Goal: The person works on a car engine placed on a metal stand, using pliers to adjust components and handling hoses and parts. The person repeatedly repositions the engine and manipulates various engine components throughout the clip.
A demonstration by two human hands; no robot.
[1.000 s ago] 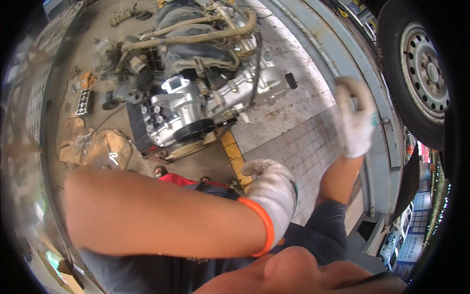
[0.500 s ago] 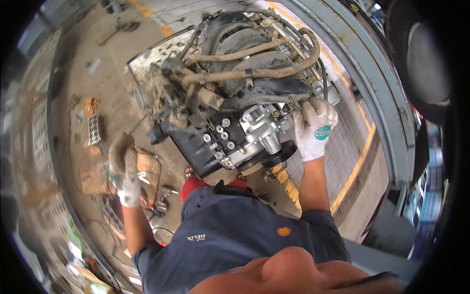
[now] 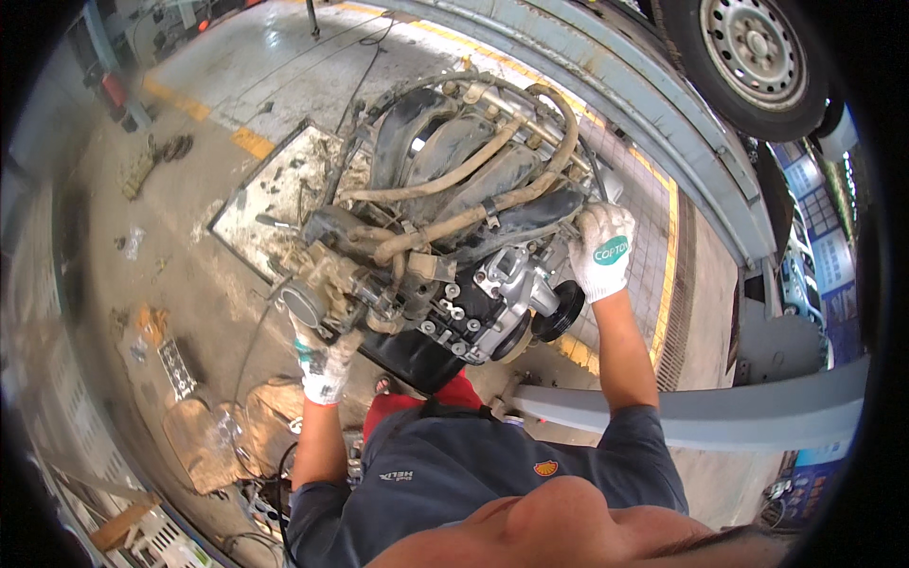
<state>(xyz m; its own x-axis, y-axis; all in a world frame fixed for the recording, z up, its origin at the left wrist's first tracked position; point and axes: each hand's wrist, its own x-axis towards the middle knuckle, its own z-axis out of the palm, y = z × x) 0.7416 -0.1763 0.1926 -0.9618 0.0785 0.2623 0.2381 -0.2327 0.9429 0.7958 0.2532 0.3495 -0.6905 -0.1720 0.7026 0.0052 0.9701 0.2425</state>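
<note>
The engine [image 3: 445, 237], raised above the metal tray [image 3: 275, 204] on the workshop floor, now has both gloved hands on it: the left hand [image 3: 322, 355], moved up from the floor clutter, clasps its near-left end, while the right hand [image 3: 601, 251] still grasps its right side.

I stand on a grey concrete floor [image 3: 189, 284], wet and glossy at the top, marked with yellow painted lines [image 3: 251, 142]. A grey-blue lift ramp [image 3: 663, 133] carries a car wheel [image 3: 748, 57] at upper right. Cardboard scraps [image 3: 204, 431] and small debris lie at my left; daylight is bright.
</note>
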